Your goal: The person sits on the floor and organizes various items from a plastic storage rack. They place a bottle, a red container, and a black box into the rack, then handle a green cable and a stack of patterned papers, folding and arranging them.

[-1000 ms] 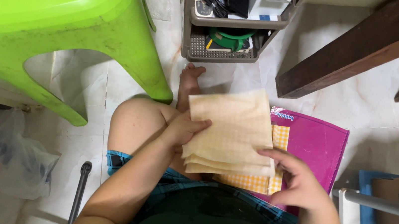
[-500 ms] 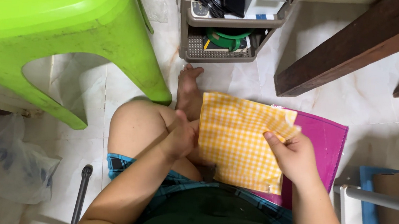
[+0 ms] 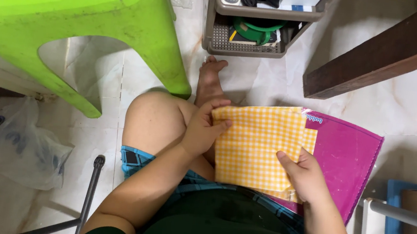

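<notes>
A yellow-and-white checked cloth [image 3: 258,143], folded into a rough square, lies over my lap and partly on a magenta bag [image 3: 345,158] to the right. My left hand [image 3: 204,129] pinches the cloth's upper left corner, thumb on top. My right hand [image 3: 304,175] grips its lower right edge, fingers curled over the fabric. A second checked layer shows at the right edge under the top one.
A lime green plastic stool [image 3: 68,17] stands at upper left. A grey plastic rack [image 3: 251,17] with cables and a green reel sits ahead. A dark wooden beam [image 3: 383,53] is at upper right. A clear plastic bag [image 3: 22,143] lies at left. A white tube [image 3: 406,215] is at right.
The cloth was held up showing its pale reverse side, then turned over to its yellow checked face and lowered onto the lap. My left hand moved to the upper left corner.
</notes>
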